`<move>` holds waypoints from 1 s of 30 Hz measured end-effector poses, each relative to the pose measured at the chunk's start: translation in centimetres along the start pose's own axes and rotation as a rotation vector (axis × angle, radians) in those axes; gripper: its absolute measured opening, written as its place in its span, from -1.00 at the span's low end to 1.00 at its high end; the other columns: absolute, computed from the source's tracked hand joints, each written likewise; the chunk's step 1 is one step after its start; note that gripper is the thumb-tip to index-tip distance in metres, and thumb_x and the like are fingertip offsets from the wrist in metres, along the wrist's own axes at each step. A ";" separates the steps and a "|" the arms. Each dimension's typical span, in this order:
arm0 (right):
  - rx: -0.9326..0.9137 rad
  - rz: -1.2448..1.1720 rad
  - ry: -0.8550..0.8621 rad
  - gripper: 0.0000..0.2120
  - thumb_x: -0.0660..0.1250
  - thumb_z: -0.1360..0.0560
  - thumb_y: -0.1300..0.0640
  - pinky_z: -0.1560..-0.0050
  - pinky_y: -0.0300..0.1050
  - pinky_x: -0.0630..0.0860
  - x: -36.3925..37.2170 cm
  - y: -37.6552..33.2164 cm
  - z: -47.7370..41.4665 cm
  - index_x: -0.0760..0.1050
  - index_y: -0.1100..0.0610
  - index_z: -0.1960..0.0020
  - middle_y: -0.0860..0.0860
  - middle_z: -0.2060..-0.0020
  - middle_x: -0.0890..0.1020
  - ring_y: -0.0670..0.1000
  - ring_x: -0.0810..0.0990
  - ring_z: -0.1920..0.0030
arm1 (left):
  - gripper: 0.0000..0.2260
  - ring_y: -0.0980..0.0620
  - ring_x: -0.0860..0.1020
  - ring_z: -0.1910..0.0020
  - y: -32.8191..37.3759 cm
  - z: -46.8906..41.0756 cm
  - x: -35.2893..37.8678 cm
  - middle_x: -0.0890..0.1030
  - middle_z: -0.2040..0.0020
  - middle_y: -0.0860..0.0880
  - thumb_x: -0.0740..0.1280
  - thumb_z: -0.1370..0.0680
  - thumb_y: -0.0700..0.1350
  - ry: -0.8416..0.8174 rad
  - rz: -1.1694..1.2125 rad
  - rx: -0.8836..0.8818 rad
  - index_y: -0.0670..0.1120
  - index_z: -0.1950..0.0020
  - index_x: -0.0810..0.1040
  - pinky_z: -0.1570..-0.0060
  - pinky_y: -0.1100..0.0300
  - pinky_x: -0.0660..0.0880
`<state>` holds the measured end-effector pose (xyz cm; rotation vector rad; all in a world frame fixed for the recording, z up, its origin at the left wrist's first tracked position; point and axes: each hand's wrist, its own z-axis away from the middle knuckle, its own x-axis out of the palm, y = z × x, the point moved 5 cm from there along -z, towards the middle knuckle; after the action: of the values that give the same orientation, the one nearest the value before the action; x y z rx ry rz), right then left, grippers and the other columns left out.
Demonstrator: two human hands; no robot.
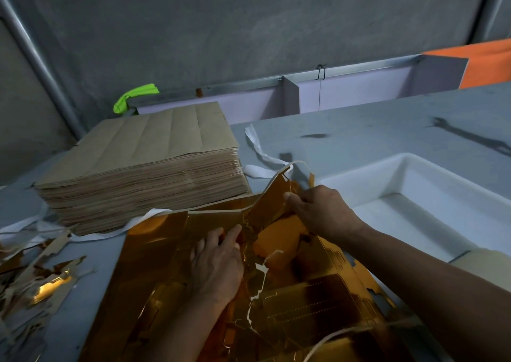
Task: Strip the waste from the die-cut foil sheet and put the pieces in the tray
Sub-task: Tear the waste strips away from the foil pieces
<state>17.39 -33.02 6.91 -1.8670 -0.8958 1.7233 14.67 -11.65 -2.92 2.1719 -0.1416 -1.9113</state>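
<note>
Lying on the grey bench (359,132) just left of the white tray (367,168), the gold die-cut foil sheet (166,253) is worked by both hands. The left hand (218,265) is laid flat on the sheet, fingers fairly straight and pressed down near a torn seam where white backing shows. The right hand (318,209), nearer the tray, is curled round a raised part of the sheet, which is pinched between thumb and fingers and lifted off the bench. A stack of brown card sheets (154,151) is seen further left of the tray, beyond the foil sheet. A white paper strip (257,146) is draped between stack and tray. Gold and brown waste scraps (47,278) are heaped furthest from the tray, at the bench's left edge.
</note>
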 end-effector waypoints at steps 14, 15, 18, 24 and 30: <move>-0.044 -0.001 -0.037 -0.67 0.25 -0.61 -0.04 0.32 -0.17 0.51 0.1 0.5 -0.5 0.62 0.17 0.12 0.06 0.32 0.60 -0.08 0.52 0.39 | -0.63 0.02 0.32 -0.36 1.2 -1.0 -2.1 0.30 -0.43 0.05 0.15 -0.65 0.02 -0.140 0.086 -0.041 0.23 -0.46 0.30 -0.32 0.06 0.36; -0.048 0.007 -0.041 -0.67 0.26 -0.61 -0.05 0.37 -0.22 0.46 0.1 0.5 -0.5 0.62 0.16 0.13 0.02 0.36 0.57 -0.11 0.49 0.42 | -0.63 0.03 0.38 -0.30 1.4 -1.5 -2.7 0.34 -0.39 0.04 0.21 -0.63 -0.02 -0.137 0.112 -0.069 0.20 -0.44 0.34 -0.24 0.10 0.43; -0.067 0.011 -0.050 -0.67 0.28 -0.59 -0.08 0.45 -0.35 0.30 0.1 0.5 -0.5 0.62 0.08 0.22 -0.09 0.49 0.50 -0.18 0.45 0.51 | -0.61 0.08 0.44 -0.15 2.5 -3.3 -4.9 0.38 -0.35 0.04 0.25 -0.61 -0.15 -0.016 0.236 -0.098 0.14 -0.41 0.41 0.08 0.27 0.44; -0.176 -0.065 -0.084 -0.66 0.26 -0.60 -0.09 0.49 -0.42 0.33 -0.2 -0.5 0.2 0.52 -0.06 0.33 -0.29 0.53 0.50 -0.25 0.48 0.49 | -0.51 -0.02 0.61 -0.02 5.5 -6.4 -6.6 0.45 -0.36 0.05 0.24 -0.58 -0.29 -0.092 0.648 -0.083 0.18 -0.41 0.39 0.28 0.24 0.43; -0.340 -0.079 -0.054 -0.67 0.27 -0.59 -0.06 0.43 -0.31 0.33 -0.7 -1.5 0.7 0.50 -0.06 0.34 -0.15 0.53 0.46 -0.18 0.46 0.47 | -0.47 -0.04 0.59 -0.04 7.0 -7.4 -6.2 0.42 -0.44 0.00 0.16 -0.60 -0.31 -0.287 0.676 -0.024 0.11 -0.50 0.29 0.46 0.36 0.40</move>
<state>16.45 -32.50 8.38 -1.9682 -1.3359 1.6612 21.74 -16.13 5.58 1.5285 -0.7855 -1.7659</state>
